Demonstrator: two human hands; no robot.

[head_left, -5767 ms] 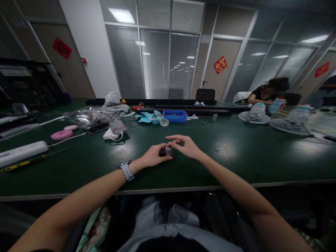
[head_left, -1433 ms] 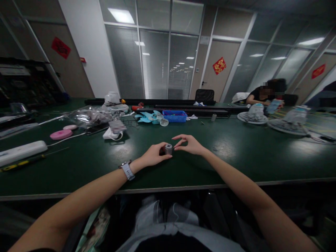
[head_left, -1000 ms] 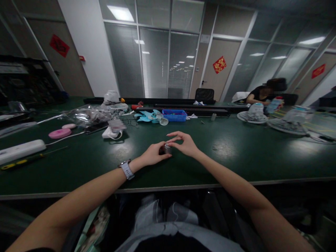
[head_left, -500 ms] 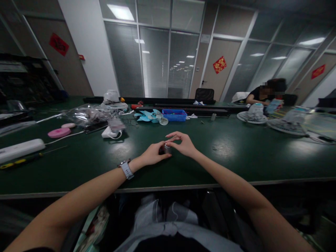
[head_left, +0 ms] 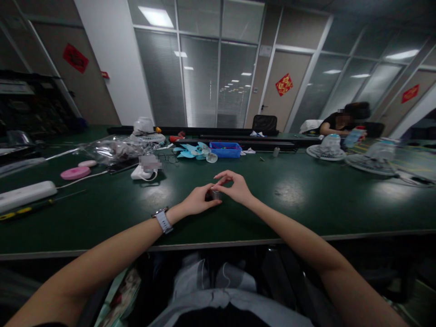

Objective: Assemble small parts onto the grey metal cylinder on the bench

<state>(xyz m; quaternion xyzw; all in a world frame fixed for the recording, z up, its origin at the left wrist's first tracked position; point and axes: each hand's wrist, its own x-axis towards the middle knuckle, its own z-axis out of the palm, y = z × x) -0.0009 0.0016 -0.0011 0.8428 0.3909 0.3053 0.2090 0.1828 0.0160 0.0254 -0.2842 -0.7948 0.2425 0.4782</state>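
Observation:
A small grey metal cylinder (head_left: pixel 215 195) stands upright on the green table in front of me. My left hand (head_left: pixel 197 200) is closed round it from the left, thumb on the near side. Over its top, my right hand (head_left: pixel 235 187) has thumb and forefinger brought together in a pinch, the other fingers curved above. Whatever lies between those fingertips is too small to make out. The fingers partly cover the cylinder's top.
A blue bin (head_left: pixel 226 150), light-blue fan blades (head_left: pixel 192 151) and another small cylinder (head_left: pixel 276 152) lie further back. At left are a white power strip (head_left: pixel 29 195), a screwdriver (head_left: pixel 25 210) and a pink ring (head_left: pixel 75 173). A person (head_left: pixel 340 122) sits beyond fan parts (head_left: pixel 329 147).
My right thumb and fingertips have shifted slightly left across the cylinder's top, covering more of it. My left hand keeps its hold.

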